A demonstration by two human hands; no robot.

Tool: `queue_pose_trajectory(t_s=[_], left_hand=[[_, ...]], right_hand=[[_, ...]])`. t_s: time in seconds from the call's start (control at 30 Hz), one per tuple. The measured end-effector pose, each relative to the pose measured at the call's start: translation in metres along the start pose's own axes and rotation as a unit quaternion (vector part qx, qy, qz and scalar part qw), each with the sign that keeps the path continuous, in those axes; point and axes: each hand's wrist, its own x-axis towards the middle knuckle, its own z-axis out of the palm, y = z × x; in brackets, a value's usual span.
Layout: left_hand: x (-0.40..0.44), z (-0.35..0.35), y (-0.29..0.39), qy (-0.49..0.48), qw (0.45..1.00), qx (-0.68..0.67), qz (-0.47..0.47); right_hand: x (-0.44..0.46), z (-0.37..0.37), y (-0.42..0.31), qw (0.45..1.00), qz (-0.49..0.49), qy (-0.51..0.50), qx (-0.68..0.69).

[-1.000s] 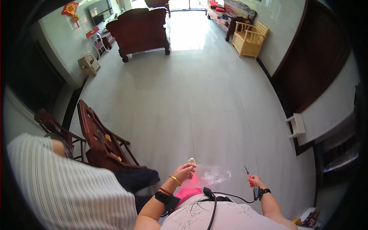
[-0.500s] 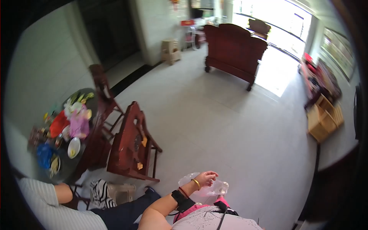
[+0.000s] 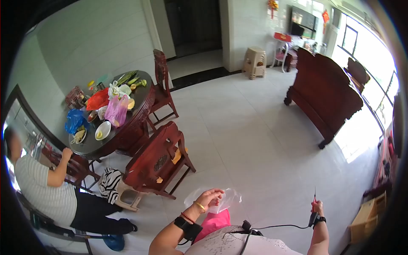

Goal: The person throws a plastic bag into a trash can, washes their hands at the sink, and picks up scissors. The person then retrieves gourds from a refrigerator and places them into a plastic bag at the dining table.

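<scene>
My left hand point(image 3: 210, 198), wearing a gold bangle and a red bead bracelet, is in front of my body with its fingers curled. A clear plastic bag point(image 3: 231, 199) hangs at those fingers; the exact grip is partly hidden. Out to the right, my right hand point(image 3: 318, 207) is closed around the handle of a red-handled pointed tool point(image 3: 315, 198). Its thin tip points up, away from me, and its exact kind is too small to make out. A black cable point(image 3: 276, 226) runs from my waist to the band on my right wrist.
A round table point(image 3: 100, 146) at left carries bags, vegetables and bowls. Wooden chairs point(image 3: 159, 159) stand around it. A person in a striped shirt point(image 3: 44, 187) is at far left, near a plastic stool point(image 3: 127, 199). A wooden settee point(image 3: 321, 102) and a wooden rack point(image 3: 367, 219) stand to the right.
My view has turned left, so the room has shifted right and more of the table and person shows. My right hand with the red-handled tool has come into view. The bag moved along with my left hand.
</scene>
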Motion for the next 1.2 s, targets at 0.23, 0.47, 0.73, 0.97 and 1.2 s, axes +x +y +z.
queue_pose_trajectory(t_s=[0.23, 0.47, 0.73, 0.97, 1.2], left_hand=[[0.107, -0.026, 0.067, 0.042, 0.998, -0.045, 0.027], [0.217, -0.017, 0.173, 0.050, 0.995, -0.021, 0.089], [0.324, -0.062, 0.263, 0.070, 0.987, -0.021, 0.145], [0.408, -0.081, 0.389, 0.123, 0.970, -0.048, 0.205], [0.480, -0.109, 0.467, 0.172, 0.961, -0.048, 0.210]], right_hand=[[0.119, 0.113, -0.170, 0.982, -0.133, -0.133, 0.022], [0.250, 0.153, -0.123, 0.927, -0.034, -0.201, -0.315], [0.369, 0.181, -0.192, 0.924, -0.009, -0.245, -0.294], [0.492, 0.259, -0.514, 0.969, -0.119, -0.174, -0.127], [0.477, 0.403, -0.866, 0.903, -0.328, -0.272, -0.053]])
